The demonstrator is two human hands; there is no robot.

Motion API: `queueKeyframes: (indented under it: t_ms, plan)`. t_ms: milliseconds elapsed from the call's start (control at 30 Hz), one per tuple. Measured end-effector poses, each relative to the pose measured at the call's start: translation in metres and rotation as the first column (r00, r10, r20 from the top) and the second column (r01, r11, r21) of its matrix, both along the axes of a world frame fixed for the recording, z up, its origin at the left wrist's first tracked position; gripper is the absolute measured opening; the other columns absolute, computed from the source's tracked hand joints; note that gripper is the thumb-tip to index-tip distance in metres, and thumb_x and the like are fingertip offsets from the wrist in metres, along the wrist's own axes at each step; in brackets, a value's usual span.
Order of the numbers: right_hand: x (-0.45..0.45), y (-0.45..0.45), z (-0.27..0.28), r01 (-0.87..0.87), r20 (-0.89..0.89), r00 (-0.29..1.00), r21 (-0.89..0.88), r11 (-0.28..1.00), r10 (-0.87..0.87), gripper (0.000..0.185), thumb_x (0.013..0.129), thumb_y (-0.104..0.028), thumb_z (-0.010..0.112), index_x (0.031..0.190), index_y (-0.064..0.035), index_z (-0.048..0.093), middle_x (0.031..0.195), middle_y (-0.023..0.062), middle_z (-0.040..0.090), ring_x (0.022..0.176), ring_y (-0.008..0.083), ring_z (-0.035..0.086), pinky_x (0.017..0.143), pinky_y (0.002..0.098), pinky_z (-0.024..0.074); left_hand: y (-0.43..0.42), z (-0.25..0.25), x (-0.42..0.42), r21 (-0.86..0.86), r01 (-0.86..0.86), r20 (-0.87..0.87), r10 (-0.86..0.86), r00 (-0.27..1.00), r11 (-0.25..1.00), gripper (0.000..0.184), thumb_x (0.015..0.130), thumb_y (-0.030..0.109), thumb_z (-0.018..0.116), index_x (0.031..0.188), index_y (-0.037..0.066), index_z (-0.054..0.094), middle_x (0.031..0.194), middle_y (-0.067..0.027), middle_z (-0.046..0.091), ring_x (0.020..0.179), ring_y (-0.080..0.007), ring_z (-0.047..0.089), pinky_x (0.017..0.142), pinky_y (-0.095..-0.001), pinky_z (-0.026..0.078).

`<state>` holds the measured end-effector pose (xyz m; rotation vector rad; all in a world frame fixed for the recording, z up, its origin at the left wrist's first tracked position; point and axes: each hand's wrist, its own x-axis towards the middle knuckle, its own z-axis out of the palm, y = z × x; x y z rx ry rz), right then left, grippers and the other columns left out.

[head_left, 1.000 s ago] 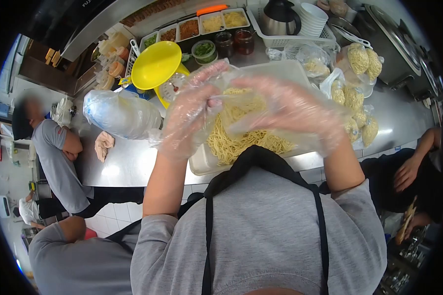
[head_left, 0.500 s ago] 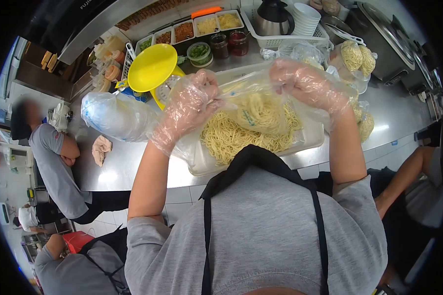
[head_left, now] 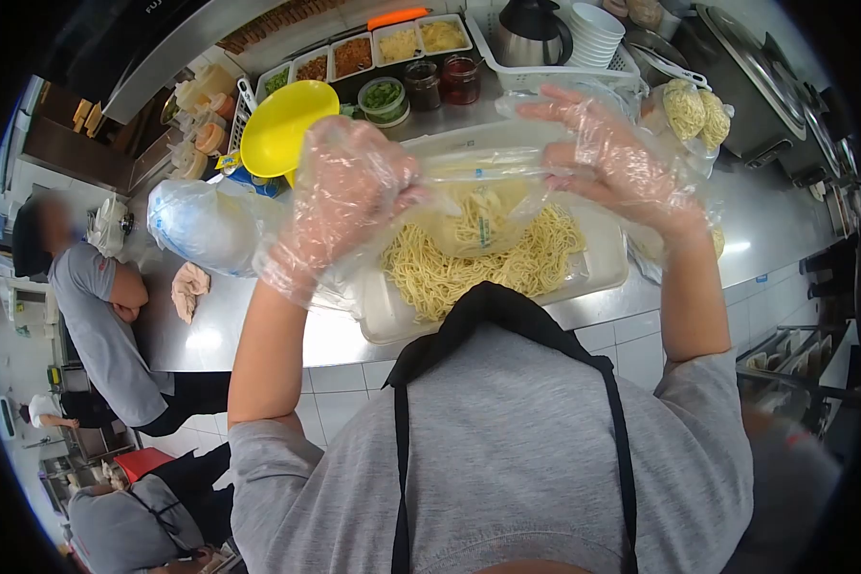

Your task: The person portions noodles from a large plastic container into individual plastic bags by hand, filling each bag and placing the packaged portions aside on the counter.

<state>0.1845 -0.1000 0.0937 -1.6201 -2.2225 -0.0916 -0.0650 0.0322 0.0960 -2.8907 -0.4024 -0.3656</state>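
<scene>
A clear plastic bag (head_left: 478, 215) with a portion of noodles in it hangs between my gloved hands, its mouth stretched sideways. My left hand (head_left: 349, 187) is closed on the bag's left top corner. At the right top corner, my right hand (head_left: 622, 167) grips the edge with its lower fingers and thumb, while its upper fingers stretch out. Loose yellow noodles (head_left: 430, 277) lie beneath the bag in a pale plastic tray (head_left: 598, 273). Both hands wear clear plastic gloves.
A yellow bowl (head_left: 287, 129), a large white plastic bag (head_left: 201, 218) and a cloth (head_left: 190, 291) are to the left. Topping containers (head_left: 397, 43) and jars line the back. Bagged noodles (head_left: 686, 113) stand at right. A person (head_left: 105, 306) leans at the counter's left end.
My hands have moved slightly apart, pulling the bag's mouth wider and flatter. The right hand's upper fingers have stretched out. The person at the right has mostly moved out of view.
</scene>
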Motion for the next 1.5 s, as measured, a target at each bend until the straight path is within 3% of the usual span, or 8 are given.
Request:
queueKeyframes:
  t_ms: [300, 600, 667, 800, 933, 1067, 1133, 1500]
  plan:
    - [0.010, 0.000, 0.002, 0.034, -0.174, 0.984, -0.037, 0.999, -0.040, 0.026, 0.073, -0.023, 0.069, 0.094, -0.0124, 0.059, 0.124, 0.0034, 0.051, 0.117, 0.0249, 0.047, 0.098, 0.0388, 0.0399, -0.006, 0.005, -0.004, 0.152, -0.042, 0.234, 0.006, 0.972, 0.987, 0.022, 0.067, 0.025, 0.072, 0.075, 0.011, 0.058, 0.089, -0.0018, 0.058, 0.094, -0.0241, 0.052, 0.086, -0.0432, 0.037]
    - [-0.050, 0.020, -0.023, 0.199, -0.390, 0.887, -0.161, 0.967, -0.248, 0.042, 0.075, -0.030, 0.067, 0.114, -0.0149, 0.060, 0.113, 0.0072, 0.059, 0.103, 0.0235, 0.055, 0.092, 0.0388, 0.0434, 0.001, -0.029, 0.021, -0.488, 0.279, 0.378, -0.088, 0.922, 0.827, 0.015, 0.068, 0.004, 0.067, 0.079, 0.005, 0.056, 0.089, -0.0061, 0.060, 0.084, -0.0272, 0.056, 0.077, -0.0360, 0.044]
    - [-0.048, 0.024, -0.030, 0.158, -0.450, 0.796, -0.492, 0.856, -0.406, 0.039, 0.078, -0.033, 0.065, 0.112, -0.0129, 0.061, 0.106, 0.0083, 0.062, 0.098, 0.0235, 0.058, 0.090, 0.0379, 0.0442, 0.007, -0.044, 0.022, -0.651, 0.448, 0.579, 0.019, 0.815, 0.613, 0.047, 0.066, 0.022, 0.077, 0.106, 0.007, 0.056, 0.097, -0.0105, 0.060, 0.092, -0.0249, 0.057, 0.083, -0.0367, 0.043]
    - [-0.047, 0.023, -0.026, -0.090, -0.439, 0.898, -0.125, 0.988, 0.026, 0.022, 0.088, -0.025, 0.050, 0.103, -0.0121, 0.060, 0.092, 0.0117, 0.064, 0.087, 0.0273, 0.061, 0.078, 0.0382, 0.0479, 0.012, -0.056, 0.020, -0.860, 0.352, 0.447, 0.211, 0.869, 0.371, 0.138, 0.036, 0.066, 0.079, 0.144, 0.012, 0.013, 0.129, -0.0179, 0.042, 0.125, -0.0293, 0.036, 0.104, -0.0425, 0.025]
    - [-0.050, 0.041, -0.001, 0.053, -0.247, 0.952, -0.451, 0.891, -0.182, 0.017, 0.082, -0.017, 0.060, 0.097, -0.0115, 0.063, 0.091, 0.0088, 0.064, 0.083, 0.0197, 0.063, 0.074, 0.0309, 0.0501, 0.009, -0.031, 0.008, -0.846, 0.421, 0.474, 0.100, 0.875, 0.328, 0.135, 0.037, 0.066, 0.079, 0.144, 0.012, 0.017, 0.132, -0.0191, 0.041, 0.128, -0.0305, 0.033, 0.105, -0.0442, 0.022]
    - [-0.051, 0.036, -0.011, -0.202, -0.273, 0.945, -0.057, 0.978, 0.179, 0.014, 0.084, -0.019, 0.056, 0.096, -0.0137, 0.062, 0.089, 0.0072, 0.064, 0.081, 0.0209, 0.062, 0.072, 0.0316, 0.0496, 0.005, -0.017, -0.004, -0.878, 0.400, 0.463, 0.257, 0.848, 0.263, 0.137, 0.035, 0.063, 0.080, 0.144, 0.012, 0.014, 0.134, -0.0194, 0.039, 0.130, -0.0306, 0.031, 0.107, -0.0457, 0.017]
    - [-0.045, 0.046, -0.011, -0.069, -0.322, 0.937, -0.554, 0.830, -0.138, 0.014, 0.084, -0.019, 0.056, 0.096, -0.0141, 0.061, 0.086, 0.0082, 0.064, 0.079, 0.0232, 0.062, 0.070, 0.0338, 0.0489, 0.003, -0.017, -0.012, -0.876, 0.399, 0.466, 0.263, 0.844, 0.272, 0.136, 0.036, 0.058, 0.082, 0.144, 0.012, 0.013, 0.136, -0.0190, 0.038, 0.131, -0.0304, 0.028, 0.109, -0.0453, 0.013]
    - [-0.065, 0.028, 0.013, -0.343, -0.186, 0.924, -0.022, 0.939, 0.333, 0.009, 0.068, -0.005, 0.065, 0.074, -0.0083, 0.059, 0.067, 0.0094, 0.056, 0.063, 0.0284, 0.056, 0.055, 0.0359, 0.0433, -0.011, -0.027, -0.023, -0.826, 0.290, 0.355, 0.045, 0.934, 0.484, 0.126, 0.048, 0.042, 0.084, 0.144, 0.011, 0.009, 0.140, -0.0181, 0.032, 0.132, -0.0326, 0.027, 0.109, -0.0454, 0.023]
